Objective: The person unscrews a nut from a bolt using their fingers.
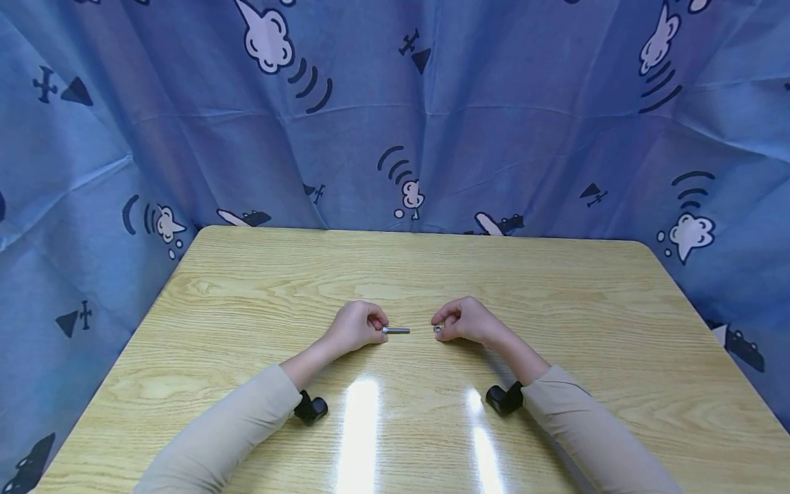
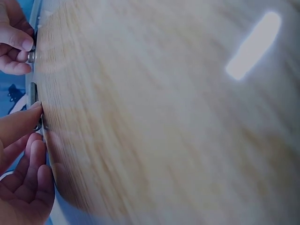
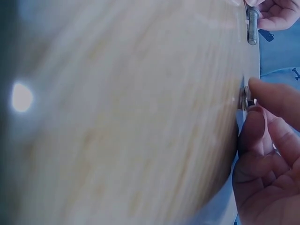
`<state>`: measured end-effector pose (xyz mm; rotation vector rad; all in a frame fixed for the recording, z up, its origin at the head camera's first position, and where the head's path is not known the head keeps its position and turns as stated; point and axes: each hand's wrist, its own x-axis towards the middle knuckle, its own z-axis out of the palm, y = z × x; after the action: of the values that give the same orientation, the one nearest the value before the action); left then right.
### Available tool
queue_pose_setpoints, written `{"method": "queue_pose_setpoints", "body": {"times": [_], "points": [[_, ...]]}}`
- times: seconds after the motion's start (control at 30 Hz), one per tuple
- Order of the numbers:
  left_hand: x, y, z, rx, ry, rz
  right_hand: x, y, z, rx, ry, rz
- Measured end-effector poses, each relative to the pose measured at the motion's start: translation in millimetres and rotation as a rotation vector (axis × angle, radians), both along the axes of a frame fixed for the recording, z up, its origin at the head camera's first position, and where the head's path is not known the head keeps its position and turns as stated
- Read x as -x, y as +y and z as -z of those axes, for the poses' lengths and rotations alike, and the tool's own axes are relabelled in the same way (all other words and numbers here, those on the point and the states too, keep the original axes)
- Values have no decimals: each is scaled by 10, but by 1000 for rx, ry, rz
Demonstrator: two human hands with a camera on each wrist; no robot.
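Note:
My left hand [image 1: 359, 324] pinches a silver bolt [image 1: 397, 331] at its head end, between thumb and fingertips. The shank lies level and points right. Facing it, my right hand [image 1: 467, 321] holds a small metal nut [image 1: 437, 329] between thumb and forefinger, its hole partly showing. A short gap separates the bolt's tip from the nut. In the left wrist view the bolt [image 2: 33, 93] rises from the fingertips toward the nut [image 2: 31, 57]. The right wrist view has the nut [image 3: 244, 98] edge-on at the fingertips and the threaded bolt [image 3: 253, 30] above it.
Both hands are low over a light wood-grain table [image 1: 278, 274] with rounded far corners. A blue patterned curtain [image 1: 358, 137] hangs behind it and along both sides. Black wrist cameras [image 1: 311, 408] sit at the sleeve cuffs. Bright light reflections streak the near tabletop.

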<state>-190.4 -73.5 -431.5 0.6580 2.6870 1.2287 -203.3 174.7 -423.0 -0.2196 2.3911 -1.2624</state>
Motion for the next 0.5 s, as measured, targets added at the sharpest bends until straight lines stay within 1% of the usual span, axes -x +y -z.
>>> {"method": "queue_pose_setpoints", "body": {"times": [0.23, 0.33, 0.4, 0.5], "points": [[-12, -31, -9, -4, -13, -10, -23, 32, -49, 41, -8, -8], [-27, -71, -54, -1, -24, -27, -20, 76, -87, 69, 6, -24], [-37, -110, -105, 14, -20, -42, -14, 121, -115, 83, 35, -40], [-51, -193, -208, 57, 0, -58, -14, 200, -172, 70, 114, -60]]}}
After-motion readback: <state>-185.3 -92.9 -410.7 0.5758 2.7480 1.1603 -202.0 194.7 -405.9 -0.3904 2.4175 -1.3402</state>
